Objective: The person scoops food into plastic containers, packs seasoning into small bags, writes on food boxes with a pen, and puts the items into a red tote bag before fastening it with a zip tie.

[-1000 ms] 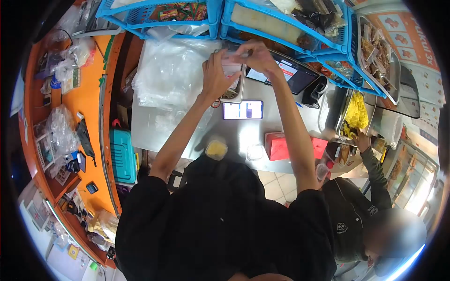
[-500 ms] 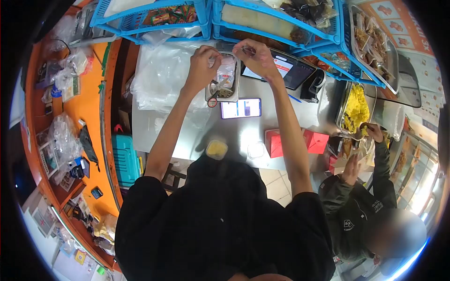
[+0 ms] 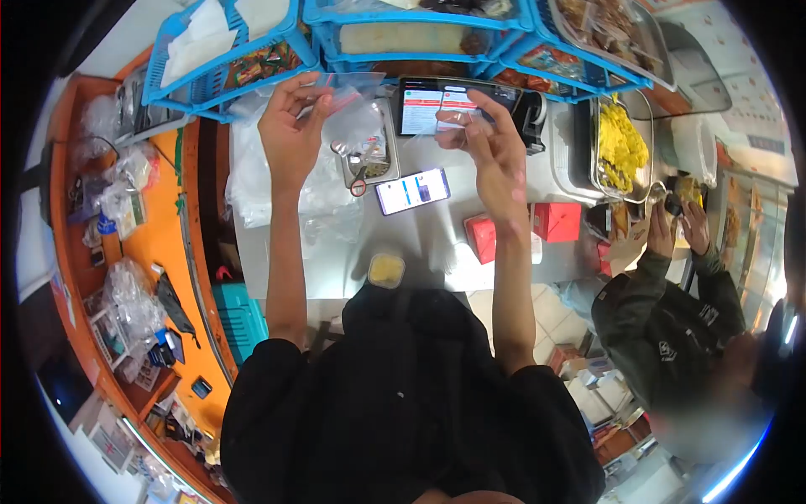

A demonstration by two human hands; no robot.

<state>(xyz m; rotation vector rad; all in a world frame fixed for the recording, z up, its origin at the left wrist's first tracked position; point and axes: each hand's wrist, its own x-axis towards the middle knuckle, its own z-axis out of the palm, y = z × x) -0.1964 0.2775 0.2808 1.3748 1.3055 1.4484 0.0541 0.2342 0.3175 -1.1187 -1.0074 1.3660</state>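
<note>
My left hand [image 3: 290, 130] pinches a clear zip-lock bag [image 3: 359, 101] with a red strip, which hangs over the metal tray. My right hand [image 3: 497, 160] is raised in front of the tablet [image 3: 432, 109], its fingers curled together. Something thin and clear seems to be at those fingertips, but I cannot make it out. Scissors with orange-red handles [image 3: 358, 186] lie on the metal tray [image 3: 391, 151] of small packets. A phone with a lit screen [image 3: 413, 191] lies just below. Closer to my body is a small tub of yellow food [image 3: 386, 270].
Blue plastic baskets [image 3: 420, 60] line the back. Clear plastic bags [image 3: 252, 181] cover the table's left. Red boxes [image 3: 557, 222] stand to the right, below a tray of yellow food [image 3: 621, 151]. A co-worker's hands [image 3: 676, 227] work at the far right.
My hands have moved apart, and a clear zip-lock bag now shows in my left. The view has shifted. The co-worker's hands have come together below the yellow food tray.
</note>
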